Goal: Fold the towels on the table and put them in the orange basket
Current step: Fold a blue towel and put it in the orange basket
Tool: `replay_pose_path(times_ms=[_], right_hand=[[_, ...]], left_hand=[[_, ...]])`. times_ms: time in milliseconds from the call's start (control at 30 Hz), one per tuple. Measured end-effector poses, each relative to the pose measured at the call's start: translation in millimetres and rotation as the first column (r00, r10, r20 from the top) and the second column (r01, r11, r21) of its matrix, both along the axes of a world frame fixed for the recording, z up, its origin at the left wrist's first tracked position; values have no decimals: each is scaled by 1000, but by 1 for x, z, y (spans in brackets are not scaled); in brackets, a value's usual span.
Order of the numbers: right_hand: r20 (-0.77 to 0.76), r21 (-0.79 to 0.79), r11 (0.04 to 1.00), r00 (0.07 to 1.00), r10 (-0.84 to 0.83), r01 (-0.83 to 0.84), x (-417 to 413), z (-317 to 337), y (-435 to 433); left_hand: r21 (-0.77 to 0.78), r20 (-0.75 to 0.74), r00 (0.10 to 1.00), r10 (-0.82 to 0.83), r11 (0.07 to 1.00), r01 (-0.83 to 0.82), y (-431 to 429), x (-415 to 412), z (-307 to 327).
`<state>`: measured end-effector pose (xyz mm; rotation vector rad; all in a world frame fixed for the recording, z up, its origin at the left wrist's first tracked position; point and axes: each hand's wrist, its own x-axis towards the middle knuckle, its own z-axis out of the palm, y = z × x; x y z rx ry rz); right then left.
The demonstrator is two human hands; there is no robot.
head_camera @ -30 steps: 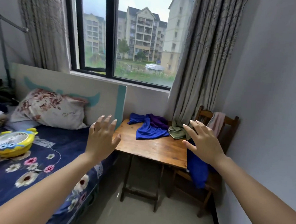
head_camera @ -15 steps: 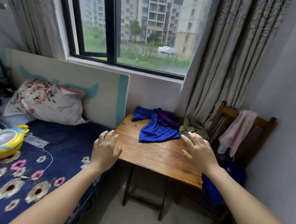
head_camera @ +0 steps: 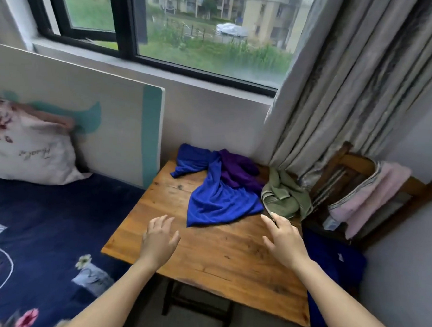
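- Both hands have come down and fwd since the earlier frames. The left hand (head_camera: 159, 238) now hangs over the near-left part of the table (head_camera: 217, 263). The right hand (head_camera: 284, 239) is over the table's right side, fingertips just short of the green towel (head_camera: 283, 194).
- Head view, hands: L fingers are spread and relaxed, holding nothing. R fingers are straight-ish and splayed, also holding nothing. Prob. kept wide because crumpled cloth wants a two-point pick before it can be shaken flat.
- Head view, towels: the blue towel (head_camera: 220, 201) lies crumpled mid-table, centre of frame, w/ a near corner pointing toward the hands. The purple towel (head_camera: 237, 169) sits behind and partly under it, by the wall. The green one is bunched at the right rear edge, against the curtain (head_camera: 351, 83) hem.
- None is folded yet, so I'd judge the task is at its very start.
- Bare wood at the table front, lower centre, is likely the folding space, hence the hands' approach there.
- Orange basket: not in view anywhere.
- Right of frame: a wooden chair (head_camera: 345, 157) w/ a pink towel (head_camera: 368, 191) draped over its back. The dark blue shape below it is blurred; can't tell what it is.
- Left of frame: a bed (head_camera: 44, 217) w/ a pillow (head_camera: 27, 153).
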<state>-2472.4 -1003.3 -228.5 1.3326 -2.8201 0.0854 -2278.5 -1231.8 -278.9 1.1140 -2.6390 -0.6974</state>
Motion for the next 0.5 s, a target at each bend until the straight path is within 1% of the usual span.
replay_pose_path(times_ms=[133,233,500], right_hand=[[114,69,997,992,-46,38,-35,-32,-17],[186,125,991,980,-73,50,-61,-55,-29],[341,197,980,937,-77,9,-138,-114,-71]], left_hand=[[105,29,1000,-6,994,3,-8,-32,-28],[202,23,998,59,977,-63,-17,-48,-49],[357,168,969,182,905,-232,-37,-100,-93]])
